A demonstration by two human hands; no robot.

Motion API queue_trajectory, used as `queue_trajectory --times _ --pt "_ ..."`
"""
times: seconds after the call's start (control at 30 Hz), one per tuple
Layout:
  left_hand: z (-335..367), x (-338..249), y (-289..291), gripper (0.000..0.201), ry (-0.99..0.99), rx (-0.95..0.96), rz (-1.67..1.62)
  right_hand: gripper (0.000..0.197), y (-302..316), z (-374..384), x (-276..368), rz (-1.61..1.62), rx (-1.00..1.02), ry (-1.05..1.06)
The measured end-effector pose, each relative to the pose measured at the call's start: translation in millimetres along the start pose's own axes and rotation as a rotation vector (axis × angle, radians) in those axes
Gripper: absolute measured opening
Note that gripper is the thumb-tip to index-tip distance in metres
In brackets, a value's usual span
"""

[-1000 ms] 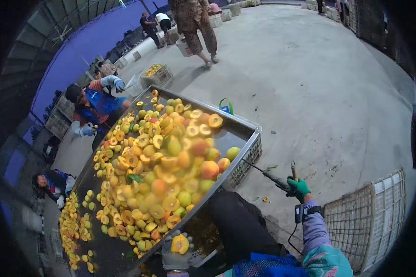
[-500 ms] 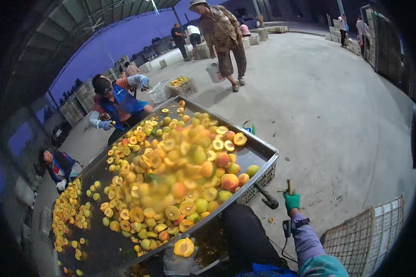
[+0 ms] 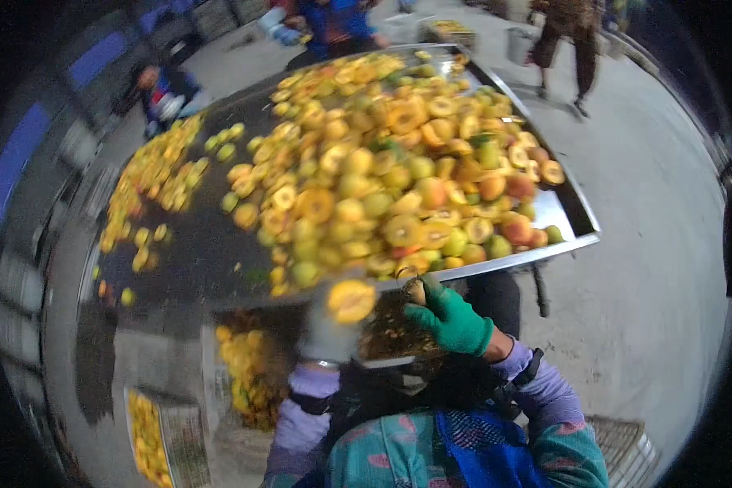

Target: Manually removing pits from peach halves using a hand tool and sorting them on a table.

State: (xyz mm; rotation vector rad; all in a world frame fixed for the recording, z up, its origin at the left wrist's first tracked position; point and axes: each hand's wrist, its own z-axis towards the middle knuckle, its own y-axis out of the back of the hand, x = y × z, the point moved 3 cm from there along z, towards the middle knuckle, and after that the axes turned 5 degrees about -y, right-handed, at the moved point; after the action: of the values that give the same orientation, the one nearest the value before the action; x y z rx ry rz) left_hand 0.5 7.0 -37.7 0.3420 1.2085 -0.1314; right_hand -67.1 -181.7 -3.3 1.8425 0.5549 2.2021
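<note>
My left hand [image 3: 321, 332], in a grey glove, is closed around a halved peach [image 3: 351, 301] with its orange cut face up. Close to its right, my right hand [image 3: 457, 324] wears a green glove and grips a pitting tool [image 3: 416, 291] with a short handle and what looks like a thin loop at its tip. The tool is apart from the peach half. Both hands are at the near rim of a large metal tray table [image 3: 584, 240]. A heap of halved and whole peaches [image 3: 382, 179] covers much of it.
Below the table at left stand a container of yellow fruit pieces [image 3: 248, 374] and a crate [image 3: 185, 443] of more fruit. Another crate [image 3: 626, 447] is at lower right. Two people [image 3: 333, 24] [image 3: 167, 98] are across the table; another [image 3: 573, 41] walks beyond it with a bucket [image 3: 519, 45].
My right hand has come in from over the floor at right to beside my left hand, bringing the tool. The view has swung down, and my left hand still holds the peach half.
</note>
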Motion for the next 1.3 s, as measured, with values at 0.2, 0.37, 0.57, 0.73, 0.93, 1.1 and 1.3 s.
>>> queue_trajectory --times 0.2,0.37,0.57,0.73,0.93,1.1,1.3 --pt "-5 -36 18 0.053 0.071 -0.103 -0.062 0.044 -40 26 38 -0.096 0.149 -0.18" --pt "-12 -35 17 0.032 0.141 -0.19 0.026 0.035 -69 10 9 -0.013 -0.028 0.018" --pt "-15 -9 14 0.027 0.117 -0.226 -0.12 0.028 -78 7 20 -0.211 0.078 -0.143" --pt "-15 -20 18 0.033 0.175 -0.26 -0.041 0.031 -92 5 13 -0.162 -0.063 -0.089" --pt "-23 -4 22 0.029 0.064 -0.272 0.397 0.029 -99 5 14 -0.178 0.02 -0.111" --pt "-22 0 13 0.038 0.096 -0.409 0.229 0.025 -103 2 6 -0.061 -0.046 -0.137" --pt "-21 4 6 0.036 0.192 -0.447 0.115 0.023 -124 -3 -16 -0.092 -0.057 -0.003"
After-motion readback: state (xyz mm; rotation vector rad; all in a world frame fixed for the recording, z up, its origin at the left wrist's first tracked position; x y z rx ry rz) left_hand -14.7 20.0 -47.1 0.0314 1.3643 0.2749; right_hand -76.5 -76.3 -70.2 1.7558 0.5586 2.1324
